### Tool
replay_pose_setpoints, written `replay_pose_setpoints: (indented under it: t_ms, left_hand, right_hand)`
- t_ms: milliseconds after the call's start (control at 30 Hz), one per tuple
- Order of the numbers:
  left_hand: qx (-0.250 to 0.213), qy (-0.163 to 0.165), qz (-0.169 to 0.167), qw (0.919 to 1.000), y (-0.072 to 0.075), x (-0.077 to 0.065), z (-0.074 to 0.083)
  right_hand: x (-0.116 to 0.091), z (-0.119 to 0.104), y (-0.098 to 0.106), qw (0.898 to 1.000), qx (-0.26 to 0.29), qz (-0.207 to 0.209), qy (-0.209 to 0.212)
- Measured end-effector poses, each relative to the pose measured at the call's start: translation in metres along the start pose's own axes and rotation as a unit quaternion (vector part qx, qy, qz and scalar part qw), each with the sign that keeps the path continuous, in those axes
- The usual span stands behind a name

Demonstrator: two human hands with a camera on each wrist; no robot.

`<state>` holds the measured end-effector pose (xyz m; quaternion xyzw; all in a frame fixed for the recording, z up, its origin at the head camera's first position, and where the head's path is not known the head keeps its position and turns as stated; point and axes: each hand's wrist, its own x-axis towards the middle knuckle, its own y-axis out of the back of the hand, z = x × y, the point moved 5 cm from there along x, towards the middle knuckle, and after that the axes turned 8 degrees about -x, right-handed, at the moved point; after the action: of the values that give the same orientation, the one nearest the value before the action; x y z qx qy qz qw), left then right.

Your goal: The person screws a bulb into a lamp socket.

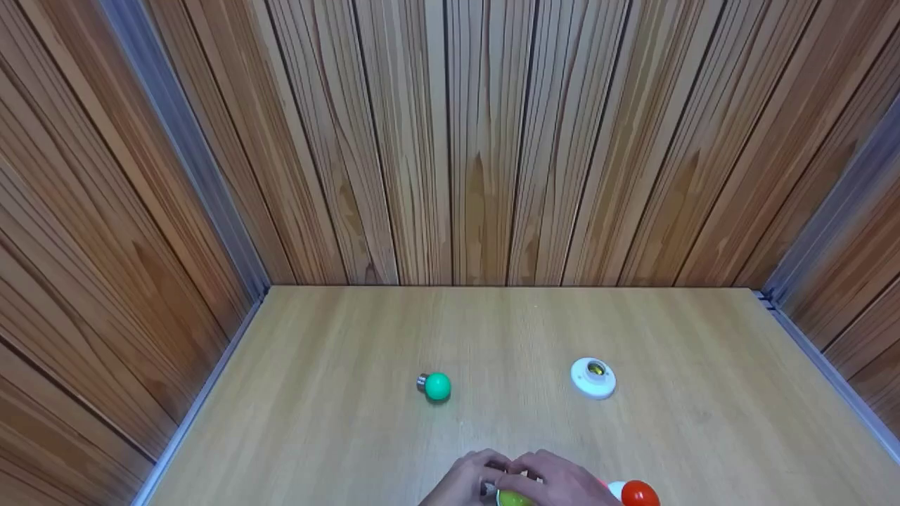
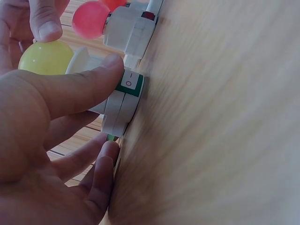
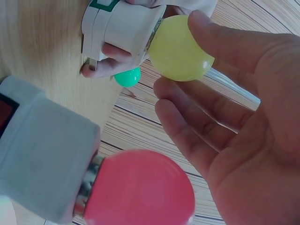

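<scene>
Pale-wood tabletop [image 1: 337, 414] | plank-patterned walls [image 1: 485, 140] | left hand [image 1: 464, 482] grips white socket [image 2: 114, 112] | right hand [image 1: 562, 481] pinches yellow bulb [image 3: 177, 51]

Wood-grain panels [image 1: 485, 140] with grey corner strips [image 1: 184, 147] wall in the tabletop [image 1: 337, 344] like a work booth.

The head view's near edge cuts off the left hand [image 1: 462, 481], right hand [image 1: 566, 481] and red bulb [image 1: 640, 493]; the hands cover much of the yellow bulb [image 1: 514, 498]. In the left wrist view, the left hand hides part of the white holder [image 2: 114, 112], and the counter [image 2: 220, 117] is blurred. The right wrist view crops the pink bulb [image 3: 140, 190]. The far white base's [image 1: 590, 387] inside is too small to tell.
</scene>
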<state>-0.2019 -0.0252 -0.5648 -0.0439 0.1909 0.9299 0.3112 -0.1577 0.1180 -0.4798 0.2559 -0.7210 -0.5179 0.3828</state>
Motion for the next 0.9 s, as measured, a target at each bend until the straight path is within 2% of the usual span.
replay_pose_setpoints:
  t_ms: [267,433,533,733,800,900]
  left_hand:
    - [0.002,0.018,0.017,0.9997,0.0003,0.0004,0.0016]
    - [0.009,0.014,0.022,0.9996,0.0010,0.0004,0.0019]
    - [0.005,0.019,0.022,0.9996,0.0009,0.0005,0.0010]
    - [-0.013,0.029,0.009,0.9995,0.0015,0.0019,-0.0026]
    - [-0.005,0.012,0.000,0.9999,0.0021,0.0012,-0.0027]
    - [0.005,-0.017,-0.004,0.9998,0.0027,-0.0013,-0.0006]
  right_hand:
    - [0.0035,-0.0024,-0.0011,1.000,-0.009,-0.021,-0.014]
    - [0.0051,-0.0012,-0.0020,0.998,-0.005,-0.046,-0.047]
    - [0.0045,-0.0013,-0.0022,0.998,-0.011,-0.036,-0.050]
    - [0.0027,-0.0008,-0.0033,0.999,-0.010,-0.010,-0.028]
    - [0.0021,-0.0002,-0.0027,1.000,-0.009,-0.004,-0.022]
    - [0.0007,0.0028,0.0038,0.999,-0.001,0.002,-0.043]
